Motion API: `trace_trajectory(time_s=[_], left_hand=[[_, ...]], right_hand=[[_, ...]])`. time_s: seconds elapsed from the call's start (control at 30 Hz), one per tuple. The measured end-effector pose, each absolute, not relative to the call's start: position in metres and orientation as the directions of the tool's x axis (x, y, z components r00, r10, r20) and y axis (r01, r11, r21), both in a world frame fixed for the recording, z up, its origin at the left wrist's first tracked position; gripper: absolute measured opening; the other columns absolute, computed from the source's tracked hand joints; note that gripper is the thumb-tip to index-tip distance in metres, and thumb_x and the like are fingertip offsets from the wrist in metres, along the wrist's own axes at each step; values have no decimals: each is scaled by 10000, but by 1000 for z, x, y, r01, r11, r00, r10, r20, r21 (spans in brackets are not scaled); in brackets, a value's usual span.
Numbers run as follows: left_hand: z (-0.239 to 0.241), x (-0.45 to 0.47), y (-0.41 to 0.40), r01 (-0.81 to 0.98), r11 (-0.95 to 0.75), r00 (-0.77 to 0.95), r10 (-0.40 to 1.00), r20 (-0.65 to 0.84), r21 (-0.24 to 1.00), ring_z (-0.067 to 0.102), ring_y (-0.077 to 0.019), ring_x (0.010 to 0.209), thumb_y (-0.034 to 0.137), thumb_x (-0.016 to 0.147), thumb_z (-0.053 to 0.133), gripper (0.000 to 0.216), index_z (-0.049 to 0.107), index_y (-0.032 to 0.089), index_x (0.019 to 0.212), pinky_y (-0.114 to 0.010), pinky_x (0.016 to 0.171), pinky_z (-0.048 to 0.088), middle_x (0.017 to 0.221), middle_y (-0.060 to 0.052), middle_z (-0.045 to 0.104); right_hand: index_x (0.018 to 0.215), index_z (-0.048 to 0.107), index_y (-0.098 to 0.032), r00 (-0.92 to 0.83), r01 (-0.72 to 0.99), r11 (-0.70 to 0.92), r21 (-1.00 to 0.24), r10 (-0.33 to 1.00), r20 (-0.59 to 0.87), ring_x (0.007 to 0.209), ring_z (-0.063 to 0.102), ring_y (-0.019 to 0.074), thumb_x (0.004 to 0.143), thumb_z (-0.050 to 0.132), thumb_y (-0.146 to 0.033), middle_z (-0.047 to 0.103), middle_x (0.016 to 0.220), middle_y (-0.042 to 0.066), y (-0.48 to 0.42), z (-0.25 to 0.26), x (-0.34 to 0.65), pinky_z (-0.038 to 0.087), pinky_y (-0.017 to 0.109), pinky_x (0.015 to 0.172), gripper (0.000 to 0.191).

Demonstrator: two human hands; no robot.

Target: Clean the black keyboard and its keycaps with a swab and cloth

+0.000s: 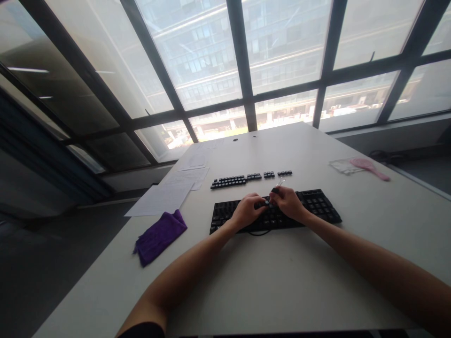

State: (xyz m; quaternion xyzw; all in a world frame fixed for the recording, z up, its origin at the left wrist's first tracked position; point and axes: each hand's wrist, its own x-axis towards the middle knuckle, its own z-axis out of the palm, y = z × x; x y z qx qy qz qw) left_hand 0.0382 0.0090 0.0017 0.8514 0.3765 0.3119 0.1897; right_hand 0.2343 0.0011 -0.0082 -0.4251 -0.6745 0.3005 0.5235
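A black keyboard lies across the middle of a white table. Both my hands rest on its centre. My left hand presses down on the keys with fingers curled, its fingertips meeting the other hand. My right hand is closed in a pinch on a small wire keycap puller whose thin loop sticks up behind the fingers. Beyond the keyboard, several loose black keycaps lie in neat rows on the table.
A purple cloth lies crumpled to the left of the keyboard. Sheets of paper sit at the left edge. A pink brush on a clear bag rests far right. Large windows stand behind the table.
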Motion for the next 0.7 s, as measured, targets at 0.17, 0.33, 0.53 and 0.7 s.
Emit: trace_trajectory(time_s=[0.17,0.33,0.53,0.7], left_hand=[[6,38,7,477,-666,512,741,434,574,613,-189,889,288,817,715,226,715,205,1027,-309,823,493,947,-55,662],[9,39,4,518,-657,490,753,440,548,597,-181,851,207,807,710,301,646,218,1101,-317,808,496,913,-29,652],[10,41,-3,530,-726,565,688,455,439,580,-192,973,164,864,622,261,597,234,1114,-336,886,491,1057,-49,601],[4,41,-1,504,-771,605,637,477,390,564,-195,1047,141,883,589,265,628,241,1126,-350,944,479,1123,-63,567]], right_hand=[[723,627,-172,-91,346,499,-794,860,501,637,589,176,877,580,-323,664,680,32,-3,-7,232,439,289,630,221],[775,633,-175,-105,349,498,-794,863,494,691,611,190,902,544,-351,682,736,39,-3,-5,230,451,302,669,234],[817,585,-181,-135,249,433,-866,901,412,662,619,180,907,530,-375,659,700,21,1,-7,230,454,276,619,220],[766,567,-182,-142,242,449,-860,893,426,627,579,160,894,545,-374,619,667,1,3,-8,231,442,271,599,232]])
